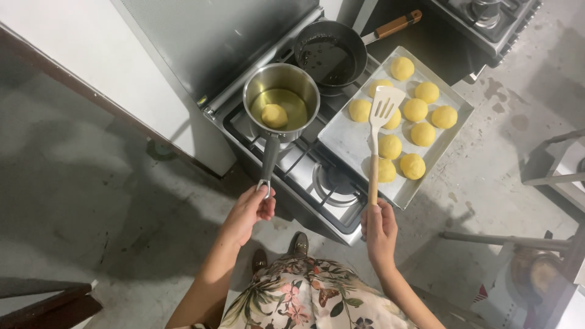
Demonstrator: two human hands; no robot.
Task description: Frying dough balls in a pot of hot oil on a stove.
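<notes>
Left hand on saucepan handle

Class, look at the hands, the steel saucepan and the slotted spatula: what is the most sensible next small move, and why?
Probably lower the pale slotted spatula, held in the right hand, under a yellow dough ball on the metal baking tray. The left hand steadies the steel saucepan, whose oil holds only one ball.
</notes>
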